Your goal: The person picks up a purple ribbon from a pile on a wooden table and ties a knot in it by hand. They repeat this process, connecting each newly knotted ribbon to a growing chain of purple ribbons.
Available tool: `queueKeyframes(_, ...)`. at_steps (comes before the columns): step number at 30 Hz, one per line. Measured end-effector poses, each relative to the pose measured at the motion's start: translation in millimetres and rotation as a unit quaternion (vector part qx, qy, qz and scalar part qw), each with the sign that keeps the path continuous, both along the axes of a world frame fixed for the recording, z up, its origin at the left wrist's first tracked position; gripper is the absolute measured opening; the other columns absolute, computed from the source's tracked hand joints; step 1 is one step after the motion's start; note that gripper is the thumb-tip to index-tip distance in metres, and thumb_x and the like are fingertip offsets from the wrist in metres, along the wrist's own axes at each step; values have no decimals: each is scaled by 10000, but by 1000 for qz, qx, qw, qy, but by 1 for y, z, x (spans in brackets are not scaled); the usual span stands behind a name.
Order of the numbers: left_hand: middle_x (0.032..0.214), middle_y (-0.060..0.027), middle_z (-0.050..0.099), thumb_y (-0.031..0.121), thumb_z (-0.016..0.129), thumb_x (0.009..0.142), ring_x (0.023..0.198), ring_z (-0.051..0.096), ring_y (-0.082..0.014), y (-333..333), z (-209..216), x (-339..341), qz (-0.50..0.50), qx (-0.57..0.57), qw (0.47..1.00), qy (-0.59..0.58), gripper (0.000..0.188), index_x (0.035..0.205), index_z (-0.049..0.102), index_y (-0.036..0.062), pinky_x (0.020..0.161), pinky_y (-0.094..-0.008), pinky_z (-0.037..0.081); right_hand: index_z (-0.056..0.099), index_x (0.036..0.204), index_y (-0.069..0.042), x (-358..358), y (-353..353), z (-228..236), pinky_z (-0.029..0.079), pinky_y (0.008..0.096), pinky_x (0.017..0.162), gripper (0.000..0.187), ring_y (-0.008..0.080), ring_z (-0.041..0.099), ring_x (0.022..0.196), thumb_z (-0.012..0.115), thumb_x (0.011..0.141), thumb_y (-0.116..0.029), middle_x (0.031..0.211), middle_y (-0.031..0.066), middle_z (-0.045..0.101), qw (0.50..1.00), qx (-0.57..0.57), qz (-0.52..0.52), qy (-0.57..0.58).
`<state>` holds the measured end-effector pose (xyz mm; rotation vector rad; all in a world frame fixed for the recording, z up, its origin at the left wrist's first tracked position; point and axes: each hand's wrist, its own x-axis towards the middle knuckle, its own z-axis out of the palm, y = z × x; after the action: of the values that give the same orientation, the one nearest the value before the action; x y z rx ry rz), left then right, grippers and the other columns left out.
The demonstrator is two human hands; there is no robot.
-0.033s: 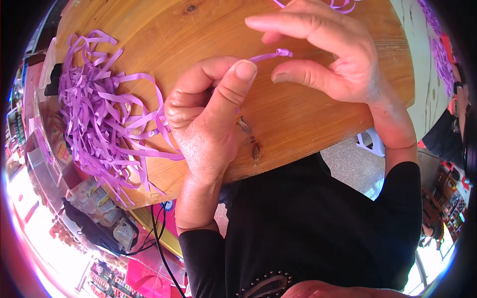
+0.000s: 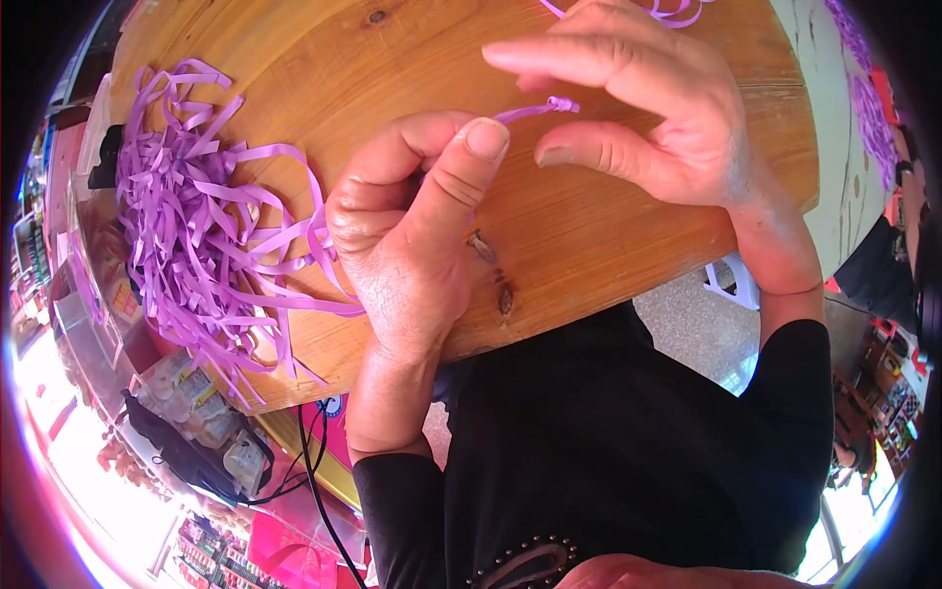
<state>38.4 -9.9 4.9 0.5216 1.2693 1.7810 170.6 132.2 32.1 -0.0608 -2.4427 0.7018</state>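
Note:
Between its thumb and forefinger, my left hand [image 2: 417, 221] pinches a purple ribbon [image 2: 525, 112] near one end. That end sticks out to the right and finishes in a small knot [image 2: 562, 104]. My right hand [image 2: 648, 108] is open around the knot, thumb below and fingers above, without touching it. A tangled heap of purple ribbons [image 2: 186, 226] lies on the table to the left, and some strands run from it to behind my left hand.
The wooden table [image 2: 608, 236] has a curved right edge. More purple ribbon [image 2: 677, 14] lies at its far side. A pale surface [image 2: 824, 118] adjoins on the right. Black cables [image 2: 312, 471] hang below the near left edge, and a white plastic stool [image 2: 734, 283] stands under the right side.

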Motion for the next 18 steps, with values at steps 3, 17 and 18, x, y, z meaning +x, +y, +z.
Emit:
queueKeyframes(3,741,20,610,6,690,816,654,478,-25,-2,0,-2,-17,12,1000,11,50,860,667,3,601,-159,375,657,1010,14,4,-4,11,465,283,597,293,205,593,690,737,739,-60,825,96,625,999,12,-15,-27)
queueKeyframes(17,694,33,595,37,663,841,586,453,-17,1,13,2,-46,68,996,-41,32,855,642,17,518,-170,343,650,947,38,-17,-24,-1,462,297,781,189,219,592,845,664,760,12,863,84,633,987,-138,-84,-20)
queueKeyframes(18,686,31,589,17,639,859,622,492,-27,0,16,3,-51,119,989,-73,30,883,624,6,546,-163,388,652,947,32,-20,-28,-4,464,302,788,188,219,596,860,667,761,10,882,84,636,985,-165,-42,-18)
